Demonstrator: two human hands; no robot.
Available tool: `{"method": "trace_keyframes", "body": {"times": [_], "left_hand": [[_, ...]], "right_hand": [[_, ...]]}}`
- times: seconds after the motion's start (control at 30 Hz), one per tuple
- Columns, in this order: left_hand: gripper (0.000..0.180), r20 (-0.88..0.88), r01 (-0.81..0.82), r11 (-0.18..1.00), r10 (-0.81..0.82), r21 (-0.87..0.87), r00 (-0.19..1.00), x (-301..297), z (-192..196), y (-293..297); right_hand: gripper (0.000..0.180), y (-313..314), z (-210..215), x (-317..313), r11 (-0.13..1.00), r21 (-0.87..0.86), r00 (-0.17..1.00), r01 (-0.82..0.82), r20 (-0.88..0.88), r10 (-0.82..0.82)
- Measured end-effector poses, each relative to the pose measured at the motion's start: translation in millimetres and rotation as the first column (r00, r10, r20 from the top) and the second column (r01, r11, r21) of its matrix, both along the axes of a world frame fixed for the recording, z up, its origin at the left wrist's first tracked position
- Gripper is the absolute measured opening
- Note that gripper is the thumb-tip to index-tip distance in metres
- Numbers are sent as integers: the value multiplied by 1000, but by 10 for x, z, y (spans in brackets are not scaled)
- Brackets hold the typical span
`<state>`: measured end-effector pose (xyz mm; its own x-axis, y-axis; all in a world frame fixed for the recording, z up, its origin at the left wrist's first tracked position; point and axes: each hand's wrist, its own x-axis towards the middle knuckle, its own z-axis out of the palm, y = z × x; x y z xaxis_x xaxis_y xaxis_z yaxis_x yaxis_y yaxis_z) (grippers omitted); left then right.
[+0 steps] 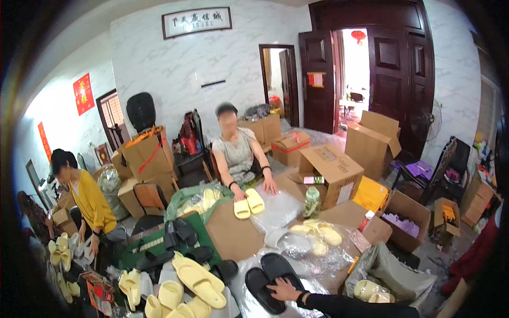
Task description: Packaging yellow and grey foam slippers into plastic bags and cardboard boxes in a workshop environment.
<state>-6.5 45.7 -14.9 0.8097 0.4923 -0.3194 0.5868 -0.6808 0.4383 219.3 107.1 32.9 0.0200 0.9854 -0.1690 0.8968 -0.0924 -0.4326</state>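
A pair of black slippers (265,280) lies side by side on clear plastic at the near middle of the table. My right hand (284,290) reaches in from the lower right in a black sleeve. It rests on these slippers with its fingers apart and lying flat, not wrapped round anything. My left hand does not show. To the left is a pile of yellow slippers (199,278), with dark slippers (185,231) behind it. Beyond my hand, a grey slipper (289,243) and yellow slippers (321,233) lie in clear plastic bags.
Across the table, a co-worker's hands touch a yellow slipper pair (249,204) and plastic. Another person in yellow (95,201) handles slippers at the left. A glass jar (312,203) stands before an open carton (334,172). A grey sack (389,275) with slippers is at right.
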Motion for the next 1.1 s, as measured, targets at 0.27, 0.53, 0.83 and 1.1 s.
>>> {"method": "trace_keyframes", "body": {"times": [0.27,0.53,0.83,1.1], "left_hand": [[46,137,-82,993,92,-80,986,-106,-592,-19],[53,-91,-191,945,172,-266,981,-23,-90,-99],[46,12,-168,985,168,-45,986,95,141,88],[45,3,-77,985,77,156,997,70,214,-43]], "right_hand": [[53,108,143,-89,985,-167,999,-38,31,43],[57,116,43,-122,993,-101,994,66,99,-56],[42,-222,380,236,938,300,950,172,-303,-77],[49,-1021,1052,764,981,-94,826,170,-529,-193]]}}
